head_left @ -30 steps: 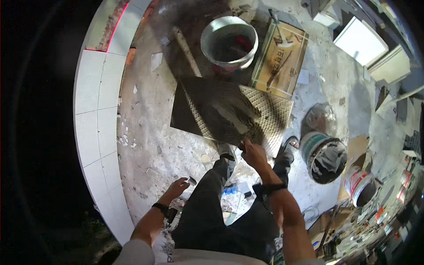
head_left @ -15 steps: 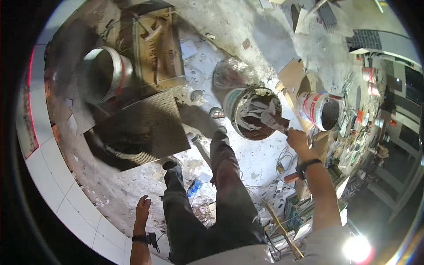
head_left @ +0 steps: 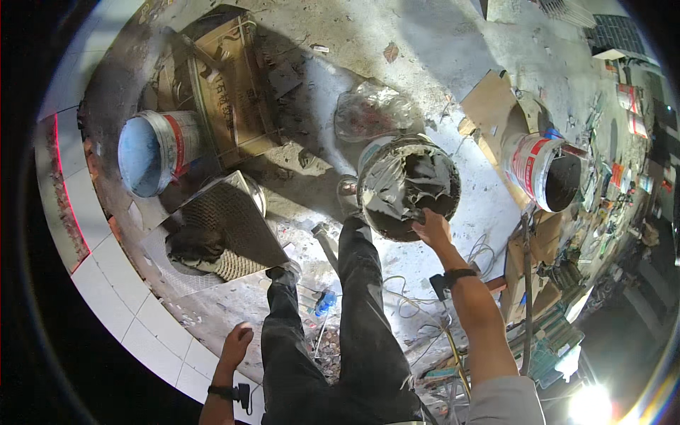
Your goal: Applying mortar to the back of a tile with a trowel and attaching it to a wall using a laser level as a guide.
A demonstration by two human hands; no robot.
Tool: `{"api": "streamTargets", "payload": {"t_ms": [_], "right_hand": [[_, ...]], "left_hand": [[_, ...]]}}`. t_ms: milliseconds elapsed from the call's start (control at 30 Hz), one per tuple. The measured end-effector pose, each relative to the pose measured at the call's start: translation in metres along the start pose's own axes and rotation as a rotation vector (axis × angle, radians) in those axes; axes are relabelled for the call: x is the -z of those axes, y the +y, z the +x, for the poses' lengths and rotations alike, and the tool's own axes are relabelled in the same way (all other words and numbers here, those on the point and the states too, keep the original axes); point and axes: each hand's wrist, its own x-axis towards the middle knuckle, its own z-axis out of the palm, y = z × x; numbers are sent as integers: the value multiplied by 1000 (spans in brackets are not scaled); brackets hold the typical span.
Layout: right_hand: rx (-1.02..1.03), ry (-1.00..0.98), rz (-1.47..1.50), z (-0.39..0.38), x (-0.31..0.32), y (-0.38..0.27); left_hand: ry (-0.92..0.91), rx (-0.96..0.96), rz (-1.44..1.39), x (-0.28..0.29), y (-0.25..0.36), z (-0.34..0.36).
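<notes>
My right hand is closed at the near rim of a bucket of grey mortar. It grips the handle of a trowel, whose blade is mostly lost against the mortar. Beside my left leg, my left hand hangs low with loosely bent fingers and nothing visible in it. A tile bearing ridged grey mortar lies ahead of that hand, partly over a white round container.
A pale bucket and a cardboard box stand far left. Clear plastic sheeting lies behind the mortar bucket. Another bucket is to its right. A hammer-like tool and a cable are near my legs.
My right hand has moved left and down, bringing the trowel from the bucket's right side to its near rim. My left hand's fingers have curled more. The head view has shifted.
</notes>
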Motion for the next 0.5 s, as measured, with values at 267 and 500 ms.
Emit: {"api": "streamTargets", "payload": {"t_ms": [267,500], "right_hand": [[26,125,86,-104,48,25],[255,421,-50,-287,107,-103]], "left_hand": [[40,-210,-116,21,56,-4],[135,-367,-129,77,-81,14]]}}
